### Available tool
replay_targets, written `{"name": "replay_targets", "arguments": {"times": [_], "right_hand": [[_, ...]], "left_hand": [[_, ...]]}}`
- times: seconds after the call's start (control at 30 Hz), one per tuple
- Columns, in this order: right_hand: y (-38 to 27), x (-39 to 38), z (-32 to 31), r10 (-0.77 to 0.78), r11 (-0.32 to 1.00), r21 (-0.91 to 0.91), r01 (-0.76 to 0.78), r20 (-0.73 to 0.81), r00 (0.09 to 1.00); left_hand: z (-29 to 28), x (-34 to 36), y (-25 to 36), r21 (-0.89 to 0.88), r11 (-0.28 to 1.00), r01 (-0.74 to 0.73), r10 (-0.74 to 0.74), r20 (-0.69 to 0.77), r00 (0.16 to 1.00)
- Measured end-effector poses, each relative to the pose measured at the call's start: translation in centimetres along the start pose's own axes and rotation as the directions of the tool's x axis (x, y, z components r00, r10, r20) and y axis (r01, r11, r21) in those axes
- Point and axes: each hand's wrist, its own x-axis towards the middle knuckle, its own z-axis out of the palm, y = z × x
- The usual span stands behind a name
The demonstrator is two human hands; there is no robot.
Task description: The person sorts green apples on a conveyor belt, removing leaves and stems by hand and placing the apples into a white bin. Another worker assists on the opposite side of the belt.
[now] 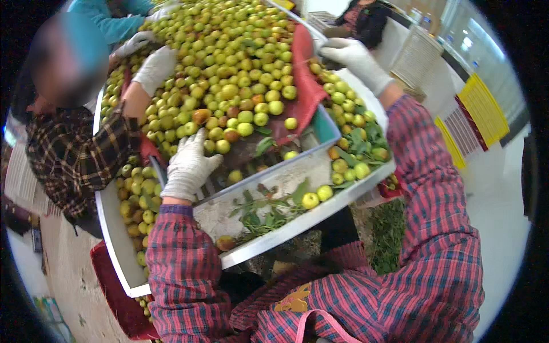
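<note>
A heap of small round yellow-green fruits point(229, 91), jujube-like and some blushed brown, covers the sorting tray. At its near edge my white-gloved left hand point(187, 166) reaches down with fingers apart, fingertips touching the fruits; I see nothing in its grasp. My white-gloved right hand point(355, 60) is over the far end of the right side channel, fingers stretched leftward, no fruit visible in them. A red cloth point(306, 80) lies along the tray's right side. Beneath the heap's near edge shows a dark slatted surface point(220, 182) with a few loose fruits.
A white-rimmed outer trough point(274, 235) holds leafy sprigs point(266, 214) in front, with sorted fruits point(351, 123) along the right and more fruits point(134, 194) at left. A co-worker's gloved hand point(155, 70) works on the left. Red crate point(117, 291) below left; yellow crates point(483, 106) at right.
</note>
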Motion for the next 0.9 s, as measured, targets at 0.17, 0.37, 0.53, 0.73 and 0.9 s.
{"name": "replay_targets", "arguments": {"times": [0.17,0.37,0.53,0.73,0.9], "right_hand": [[0.7,-16.3,-16.9,0.339,0.931,-0.022,-0.365,-0.319,0.885],[3.4,-36.6,-28.3,0.511,0.795,0.046,-0.604,-0.588,0.628],[6.5,-48.9,-31.3,0.695,0.365,-0.056,-0.929,-0.647,0.312],[11.0,-61.2,-29.1,0.851,-0.309,-0.237,-0.921,-0.501,-0.157],[11.6,-69.8,-29.3,0.868,-0.314,0.022,-0.949,-0.399,-0.297]], "left_hand": [[0.8,0.1,-0.7,0.068,0.997,-0.029,0.030,-0.003,1.000],[1.4,0.1,-0.1,0.052,0.998,-0.034,0.034,-0.002,0.999],[1.7,0.7,-1.6,0.061,0.997,-0.045,0.043,0.025,0.999],[2.7,2.1,-3.1,0.134,0.991,-0.009,0.005,0.033,0.999],[3.2,3.1,-3.8,0.093,0.996,0.006,-0.013,0.075,0.997]]}}
